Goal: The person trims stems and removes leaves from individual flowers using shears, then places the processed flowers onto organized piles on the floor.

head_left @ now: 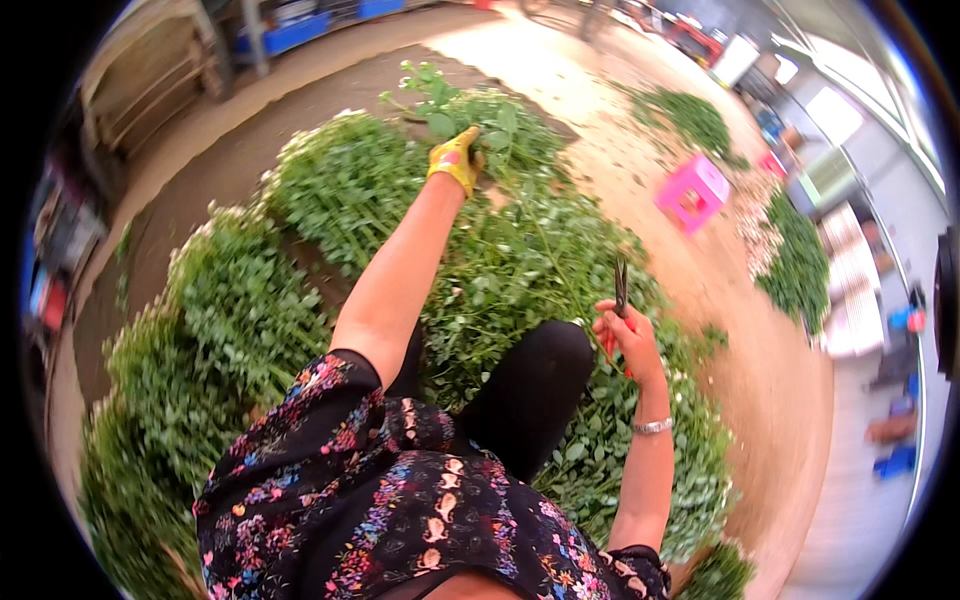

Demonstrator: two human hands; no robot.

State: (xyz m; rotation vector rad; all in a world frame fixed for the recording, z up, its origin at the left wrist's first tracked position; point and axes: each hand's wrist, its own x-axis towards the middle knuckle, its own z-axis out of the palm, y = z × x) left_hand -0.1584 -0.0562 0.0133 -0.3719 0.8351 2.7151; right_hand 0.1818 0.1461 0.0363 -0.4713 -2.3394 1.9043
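Right hand [632, 340], the nearer one, is closed on red-handled scissors [621, 290], blades pointing away from the body, elbow bent. Left hand [455, 163] (yellow-gloved) reaches on a nearly straight arm to flowering stems [440, 123] near the far edge of a brown sheet [180, 190]; whether it grips them I cannot tell. Leafy bundles [350, 190] spread over the sheet. Past its right edge, on the floor [760, 420], stands a pink stool [692, 190]; blue bins [290, 36] sit beyond its far left.
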